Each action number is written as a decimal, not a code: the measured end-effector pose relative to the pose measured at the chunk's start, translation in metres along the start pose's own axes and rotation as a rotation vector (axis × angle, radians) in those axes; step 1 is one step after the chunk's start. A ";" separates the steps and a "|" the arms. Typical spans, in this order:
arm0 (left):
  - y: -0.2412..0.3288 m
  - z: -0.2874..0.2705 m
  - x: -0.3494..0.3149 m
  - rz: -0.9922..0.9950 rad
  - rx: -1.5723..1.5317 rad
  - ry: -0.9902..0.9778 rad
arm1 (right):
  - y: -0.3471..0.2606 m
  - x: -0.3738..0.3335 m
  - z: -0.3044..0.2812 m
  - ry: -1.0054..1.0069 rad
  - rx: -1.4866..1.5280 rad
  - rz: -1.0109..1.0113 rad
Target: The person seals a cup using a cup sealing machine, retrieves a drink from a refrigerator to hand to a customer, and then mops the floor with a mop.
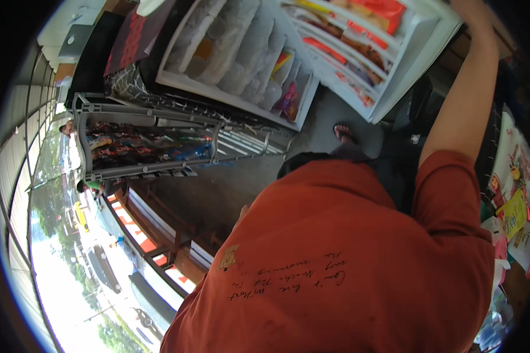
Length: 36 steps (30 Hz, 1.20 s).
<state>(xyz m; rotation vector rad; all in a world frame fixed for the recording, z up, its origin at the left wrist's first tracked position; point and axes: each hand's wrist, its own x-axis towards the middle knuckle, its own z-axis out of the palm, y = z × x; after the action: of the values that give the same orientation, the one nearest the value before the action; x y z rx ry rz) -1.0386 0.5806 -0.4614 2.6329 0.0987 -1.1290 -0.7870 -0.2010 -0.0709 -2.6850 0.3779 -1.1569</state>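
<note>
An upright freezer (307, 106) stands with its door (388, 97) swung wide. Thick frost coats its inner shelves, which hold a few tubs, a yellow-red packet and a purple packet (289, 100). My right arm stretches up along the right side. My right hand (469, 8) is at the door's outer edge, and the top of the picture cuts off its fingers. Several red and orange food packets (368, 36) fill the door racks. Only a sliver of skin, seemingly my left hand (242, 213), shows beside my red shirt; its fingers are hidden.
A grey metal rack (218, 144) with packaged goods stands left of the freezer. Wooden benches (176, 229) are lower left, with parked cars (103, 267) beyond. On the right are packets (512, 212) and clutter. My sandalled foot (343, 132) is on the grey floor (330, 112).
</note>
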 end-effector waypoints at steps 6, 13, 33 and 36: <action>0.033 -0.012 0.082 0.110 -0.061 0.119 | -0.058 -0.019 -0.012 -0.317 0.168 -0.037; 0.034 0.062 0.134 -0.109 -0.297 0.098 | -0.214 -0.049 0.016 -0.193 0.496 -0.226; 0.312 -0.080 0.335 -0.201 -0.574 0.101 | -0.228 0.026 0.048 -0.912 2.570 -1.116; 0.375 -0.087 0.371 -0.215 -0.573 0.054 | -0.181 0.062 0.054 -1.093 2.648 -1.057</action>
<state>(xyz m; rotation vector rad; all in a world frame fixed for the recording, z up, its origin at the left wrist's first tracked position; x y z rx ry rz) -0.6575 0.2279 -0.5874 2.1685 0.6301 -0.9154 -0.6782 -0.0442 -0.0157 -0.3122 -1.5165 0.3631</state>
